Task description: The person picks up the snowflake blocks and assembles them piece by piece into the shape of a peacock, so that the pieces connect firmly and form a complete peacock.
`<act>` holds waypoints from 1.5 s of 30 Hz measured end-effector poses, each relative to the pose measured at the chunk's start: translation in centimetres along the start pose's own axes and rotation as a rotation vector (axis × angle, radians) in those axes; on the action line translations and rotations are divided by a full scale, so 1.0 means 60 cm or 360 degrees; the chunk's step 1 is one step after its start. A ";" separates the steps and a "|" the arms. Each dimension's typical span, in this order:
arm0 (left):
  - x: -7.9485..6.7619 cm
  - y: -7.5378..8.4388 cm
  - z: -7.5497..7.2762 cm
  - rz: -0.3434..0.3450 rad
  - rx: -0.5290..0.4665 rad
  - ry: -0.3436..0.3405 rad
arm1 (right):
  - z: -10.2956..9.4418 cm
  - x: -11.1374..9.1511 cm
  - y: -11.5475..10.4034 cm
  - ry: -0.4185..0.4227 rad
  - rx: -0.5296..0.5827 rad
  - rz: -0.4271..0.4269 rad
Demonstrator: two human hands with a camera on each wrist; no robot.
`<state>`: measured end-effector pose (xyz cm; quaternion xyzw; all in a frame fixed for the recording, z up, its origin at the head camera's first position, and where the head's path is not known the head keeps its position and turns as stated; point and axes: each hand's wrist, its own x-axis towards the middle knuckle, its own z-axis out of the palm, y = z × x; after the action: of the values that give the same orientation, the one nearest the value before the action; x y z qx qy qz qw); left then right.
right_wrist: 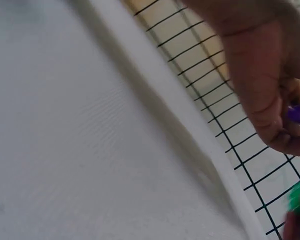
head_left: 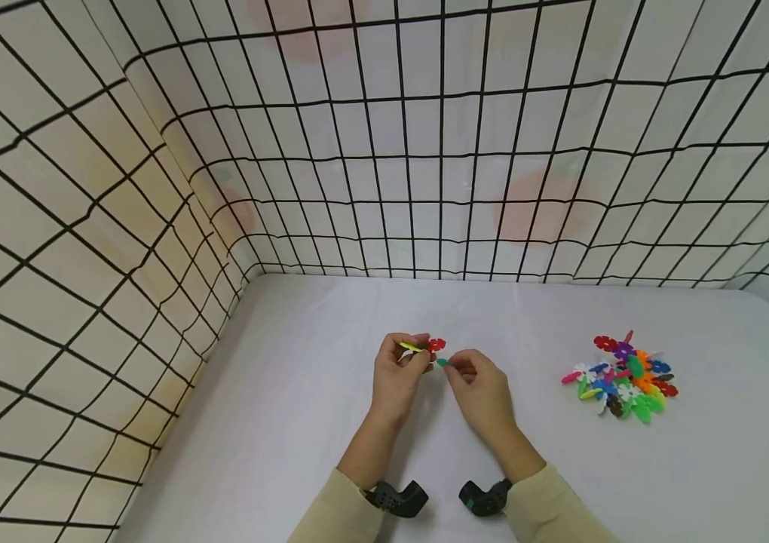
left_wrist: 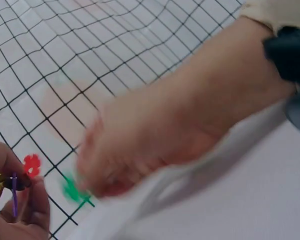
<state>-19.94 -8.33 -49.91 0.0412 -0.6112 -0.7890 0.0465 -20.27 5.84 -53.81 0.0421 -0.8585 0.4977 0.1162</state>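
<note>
Over the middle of the table, my left hand (head_left: pixel 394 377) grips a small joined cluster of plastic snowflake discs. A yellow disc (head_left: pixel 410 347) and a red disc (head_left: pixel 436 345) stick out from its fingers, and the left wrist view shows a purple disc (left_wrist: pixel 15 192) edge-on there. To its right, my right hand (head_left: pixel 482 392) pinches a green snowflake disc (head_left: pixel 442 362) between thumb and fingertips. In the left wrist view the green disc is blurred, a short gap away from the red one. Fingers cover part of the cluster.
A loose pile of many-coloured snowflake discs (head_left: pixel 622 381) lies to the right on the white table (head_left: pixel 276 422). Black wire mesh (head_left: pixel 418 158) rises along the back and left edges. Both wrists carry black strapped devices (head_left: pixel 398 499).
</note>
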 end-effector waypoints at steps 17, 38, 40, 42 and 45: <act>-0.014 -0.004 0.014 0.0729 0.0747 0.0042 | -0.015 0.002 -0.018 0.0476 0.0518 -0.0530; -0.010 -0.011 0.005 0.0466 0.0501 -0.0155 | -0.053 0.009 -0.017 0.0271 0.0232 -0.0725; -0.008 -0.004 0.001 0.0225 0.0475 -0.0158 | -0.067 0.009 -0.013 0.0179 0.0150 -0.0701; -0.006 0.000 -0.001 0.0086 0.0506 -0.0186 | -0.083 0.010 -0.012 0.0054 0.0049 -0.0658; -0.006 0.000 -0.003 0.0040 0.0528 -0.0239 | -0.112 0.013 -0.017 -0.0138 -0.0140 -0.0519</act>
<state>-19.57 -8.46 -49.92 -0.0185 -0.7352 -0.6776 0.0032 -19.81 11.18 -49.55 0.1971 -0.8654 0.4319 0.1601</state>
